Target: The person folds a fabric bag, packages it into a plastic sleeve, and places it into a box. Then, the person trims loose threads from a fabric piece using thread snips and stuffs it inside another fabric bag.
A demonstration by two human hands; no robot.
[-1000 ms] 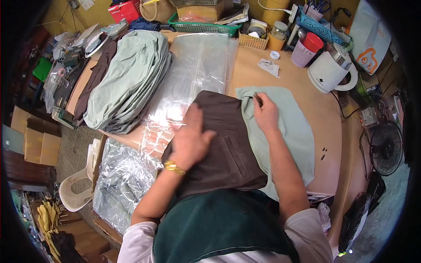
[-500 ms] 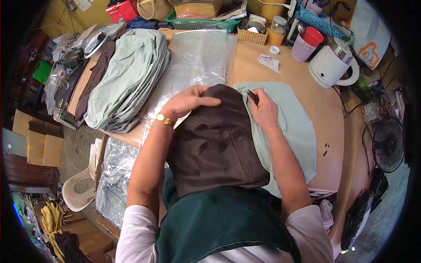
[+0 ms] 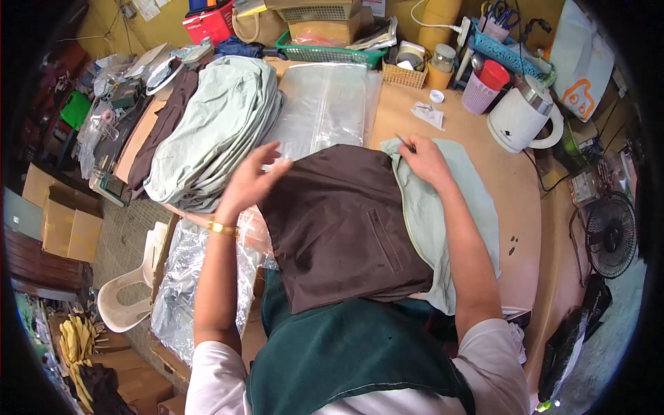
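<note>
- In the head view, the dark brown fabric piece (image 3: 325,235) with a long stitched slot (image 3: 384,242) lies at the near middle of the tan tabletop (image 3: 520,207), spread fairly flat but with soft creases.
- The pale green cloth (image 3: 418,214) lies along its right side and reaches out under the right forearm.
- The left hand (image 3: 252,185) is released, its fingers spread, by the left edge of the brown piece; whether it touches the fabric cannot be told.
- The right hand (image 3: 425,162) grasps a small dark pointed tool (image 3: 411,148) at the far end of the pale green cloth; the tool's exact kind is too small to tell.
- To handle this well, the free palm would best press the creases outward lightly, keeping the fabric edges lined up, with the tool's tip kept clear of the cloth so that it does not snag.
- Clear flat plastic sheets (image 3: 325,104) lie just beyond the brown piece, and a tall stack of pale green fabric (image 3: 214,124) stands to the far left; both limit sideways room.
- A white electric kettle (image 3: 515,121) stands far right, well apart from the fabric, with a crumpled white packet (image 3: 429,115) nearer the right hand.
</note>
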